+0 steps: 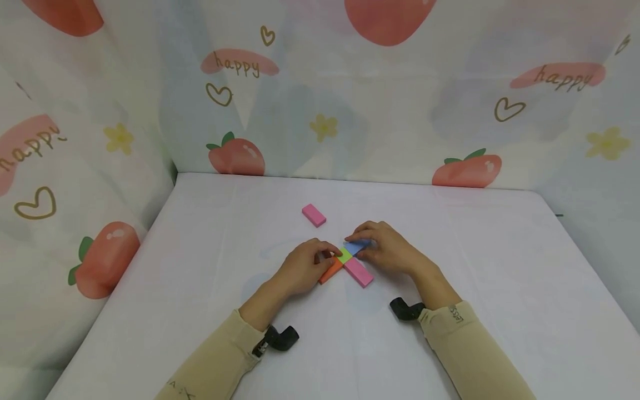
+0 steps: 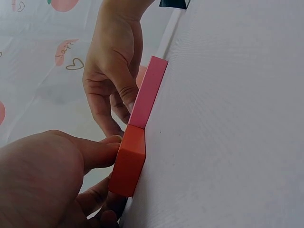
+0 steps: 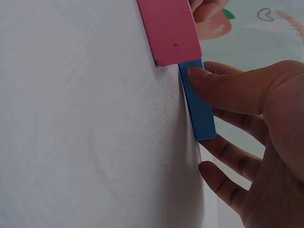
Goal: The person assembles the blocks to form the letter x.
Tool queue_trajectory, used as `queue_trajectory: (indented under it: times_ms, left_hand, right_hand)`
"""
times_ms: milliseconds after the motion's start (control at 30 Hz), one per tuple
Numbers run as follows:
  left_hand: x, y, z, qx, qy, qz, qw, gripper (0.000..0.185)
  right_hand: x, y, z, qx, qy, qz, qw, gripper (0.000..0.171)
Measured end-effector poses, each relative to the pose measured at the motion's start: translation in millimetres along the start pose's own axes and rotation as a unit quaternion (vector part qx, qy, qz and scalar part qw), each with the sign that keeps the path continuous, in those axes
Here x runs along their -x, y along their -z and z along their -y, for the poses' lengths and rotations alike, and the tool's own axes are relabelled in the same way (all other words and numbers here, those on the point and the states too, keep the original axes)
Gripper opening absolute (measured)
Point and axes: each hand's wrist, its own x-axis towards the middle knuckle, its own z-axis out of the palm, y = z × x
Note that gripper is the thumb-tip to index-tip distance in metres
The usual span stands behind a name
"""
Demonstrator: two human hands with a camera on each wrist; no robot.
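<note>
Four blocks meet in a cross shape on the white table. A small green piece [image 1: 345, 256] is at the centre, with an orange block [image 1: 330, 271] on its left, a blue block [image 1: 357, 246] on its right and a pink block [image 1: 359, 273] toward the person. My left hand [image 1: 301, 268] pinches the orange block [image 2: 127, 166], its fingertips close to the green piece. Thumb on the near side and fingers on the far side, my right hand [image 1: 386, 247] holds the blue block [image 3: 198, 107]. The fingers partly cover both blocks.
A second pink block [image 1: 314, 215] lies apart, farther back on the white table [image 1: 225, 222]. Patterned cloth [image 1: 380, 111] hangs behind and along the left side. Black wrist cameras [image 1: 282, 338] are fixed at both sleeves.
</note>
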Motion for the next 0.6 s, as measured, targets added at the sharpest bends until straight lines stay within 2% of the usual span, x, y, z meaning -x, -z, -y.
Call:
queue_trajectory:
  times_ms: [600]
  left_hand:
    - [-0.5, 1.0, 1.3, 0.006, 0.005, 0.000, 1.0000, 0.019]
  right_hand:
    - [-0.3, -0.5, -2.1, -0.007, -0.027, 0.009, 1.000, 0.042]
